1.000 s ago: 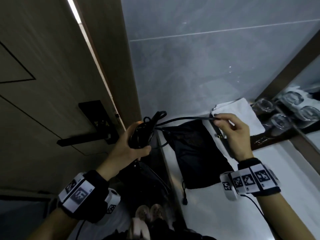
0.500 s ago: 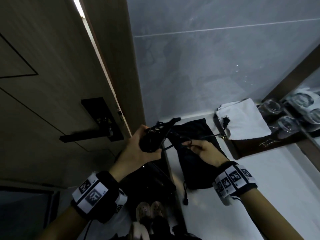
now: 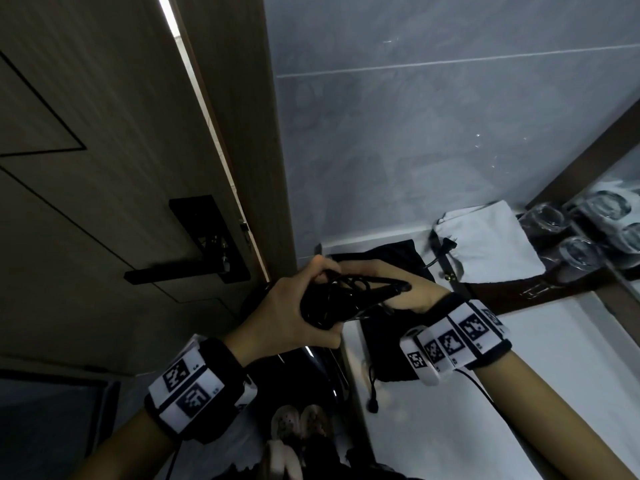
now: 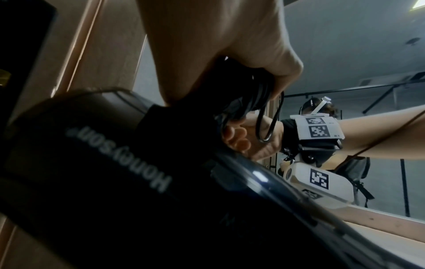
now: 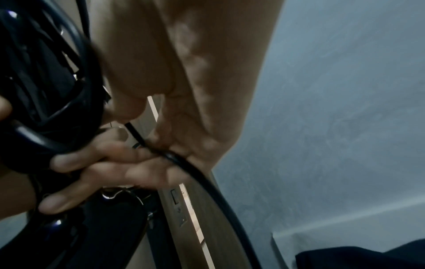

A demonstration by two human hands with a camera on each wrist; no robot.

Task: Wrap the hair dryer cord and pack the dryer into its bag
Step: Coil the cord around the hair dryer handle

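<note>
Black hair dryer (image 3: 318, 306) held up off the counter's left edge, cord (image 3: 349, 284) looped around its handle. Left hand (image 3: 287, 317) curled tight round handle and coils. Right hand (image 3: 391, 282) just behind, fingers (image 5: 128, 163) pinching 1 strand of cord. Plug (image 3: 446, 244) lying apart, near a white folded cloth (image 3: 491, 244). Black drawstring bag (image 3: 388, 351) flat on the white counter (image 3: 485, 427) beneath both hands. 2 glasses (image 3: 543, 220) by the mirror.

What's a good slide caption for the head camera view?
Left hand grips the hair dryer while the right hand winds its cord above the black bag.
</note>
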